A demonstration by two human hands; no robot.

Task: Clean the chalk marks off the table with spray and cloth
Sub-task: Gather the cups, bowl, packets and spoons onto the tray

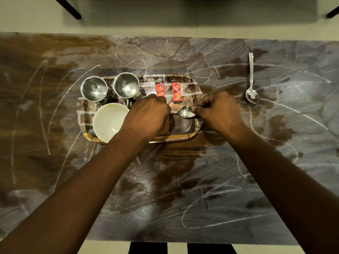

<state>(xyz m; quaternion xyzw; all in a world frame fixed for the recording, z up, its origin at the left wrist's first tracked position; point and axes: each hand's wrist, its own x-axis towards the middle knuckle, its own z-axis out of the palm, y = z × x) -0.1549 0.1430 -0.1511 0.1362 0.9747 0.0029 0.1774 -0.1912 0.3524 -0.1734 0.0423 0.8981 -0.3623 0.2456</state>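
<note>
White chalk marks (pixel 256 213) run in lines and smears over the dark wooden table (pixel 45 110). No spray bottle or cloth is in view. A patterned tray (pixel 190 136) lies at the table's middle. Both my hands are over its right half. My right hand (pixel 220 112) pinches the bowl of a steel spoon (pixel 186 111). The spoon's handle runs left under the curled fingers of my left hand (pixel 148 116), which rests as a fist on the tray.
The tray holds two steel cups (pixel 94 88) (pixel 126 85), a white bowl (pixel 108 121), two red sachets (pixel 160 88) (pixel 176 92) and a steel dish (pixel 181 125). A second spoon (pixel 251 88) lies on the table at right. Floor and dark furniture legs lie beyond the far edge.
</note>
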